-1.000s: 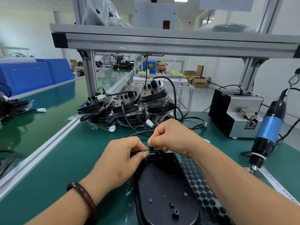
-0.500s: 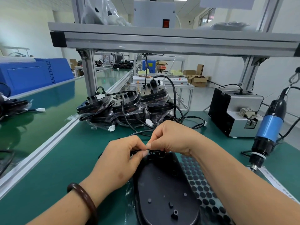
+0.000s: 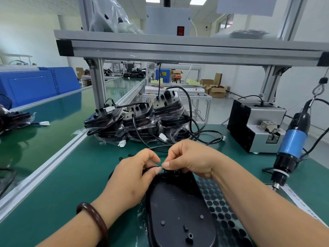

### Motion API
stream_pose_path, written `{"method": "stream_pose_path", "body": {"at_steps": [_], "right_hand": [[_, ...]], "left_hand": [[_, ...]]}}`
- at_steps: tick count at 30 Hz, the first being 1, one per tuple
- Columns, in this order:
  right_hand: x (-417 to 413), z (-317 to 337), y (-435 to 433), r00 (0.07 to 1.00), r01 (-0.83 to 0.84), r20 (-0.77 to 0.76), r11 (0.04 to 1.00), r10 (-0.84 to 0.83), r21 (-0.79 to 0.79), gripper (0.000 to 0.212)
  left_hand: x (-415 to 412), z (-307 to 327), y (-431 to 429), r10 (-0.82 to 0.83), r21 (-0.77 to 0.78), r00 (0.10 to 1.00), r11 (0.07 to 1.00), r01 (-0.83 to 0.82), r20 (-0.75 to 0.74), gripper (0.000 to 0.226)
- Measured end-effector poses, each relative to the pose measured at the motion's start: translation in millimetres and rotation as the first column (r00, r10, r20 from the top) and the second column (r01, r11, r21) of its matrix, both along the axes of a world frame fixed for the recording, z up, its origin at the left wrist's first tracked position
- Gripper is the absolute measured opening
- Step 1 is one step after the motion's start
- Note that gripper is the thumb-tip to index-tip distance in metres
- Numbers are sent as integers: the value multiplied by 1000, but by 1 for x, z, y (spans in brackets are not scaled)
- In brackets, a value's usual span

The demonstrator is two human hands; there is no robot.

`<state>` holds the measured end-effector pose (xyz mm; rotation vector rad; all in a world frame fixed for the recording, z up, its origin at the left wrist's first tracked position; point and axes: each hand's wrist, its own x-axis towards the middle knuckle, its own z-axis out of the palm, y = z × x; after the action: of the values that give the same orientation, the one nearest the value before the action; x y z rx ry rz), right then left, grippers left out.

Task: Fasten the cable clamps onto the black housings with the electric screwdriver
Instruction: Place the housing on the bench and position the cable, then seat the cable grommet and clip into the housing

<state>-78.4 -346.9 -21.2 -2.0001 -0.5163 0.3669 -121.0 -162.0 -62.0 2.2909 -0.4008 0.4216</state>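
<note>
Black oval plastic housing lies on green mat; at its far end the left hand, pinching thin black cable, has met the right hand, which pinches the small black clamp: seating looks nearly done.

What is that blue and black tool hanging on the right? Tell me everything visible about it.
The electric screwdriver has a blue, plastic-looking barrel, a black upper grip, a black nose with a white ring and a small metal tip. It hangs tilted from a metal hook, tip down near the green bench. Nobody holds it.
</note>
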Motion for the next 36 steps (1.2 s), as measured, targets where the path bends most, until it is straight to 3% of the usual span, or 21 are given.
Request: {"method": "stream_pose_path", "body": {"at_steps": [12,18,21,23,24,27,31,33,36], "right_hand": [[-2,-1,-3,996,-45,78,998,49,-48,15],[-2,1,-11,999,10,49,995,-5,-102,11],[3,23,-38,984,179,3,982,-179,54,9],[8,41,-67,939,342,-28,916,-344,210,9],[10,47,-81,912,403,-16,890,-410,214,9],[15,40,-103,851,525,40,851,-524,-5,10],[17,6,-106,836,538,135,748,-531,-388,14],[17,-4,-107,836,529,158,692,-526,-492,10],[14,-4,-111,851,495,173,646,-496,-581,22]], "left_hand": [[-5,0,-2,-2,-9,1000,1000,2,19,18],[-8,3,-1,-144,21,990,989,144,3,27],[-4,0,0,-99,55,995,994,97,33,25],[-4,-1,1,-91,67,995,994,89,30,24],[-3,-1,2,-97,67,995,993,95,23,24],[-2,1,4,-126,30,992,992,127,-15,24],[-1,1,4,-146,7,989,989,146,-15,28],[0,0,3,-141,12,990,990,141,6,28],[0,-1,3,-129,22,992,991,129,12,28]]}}
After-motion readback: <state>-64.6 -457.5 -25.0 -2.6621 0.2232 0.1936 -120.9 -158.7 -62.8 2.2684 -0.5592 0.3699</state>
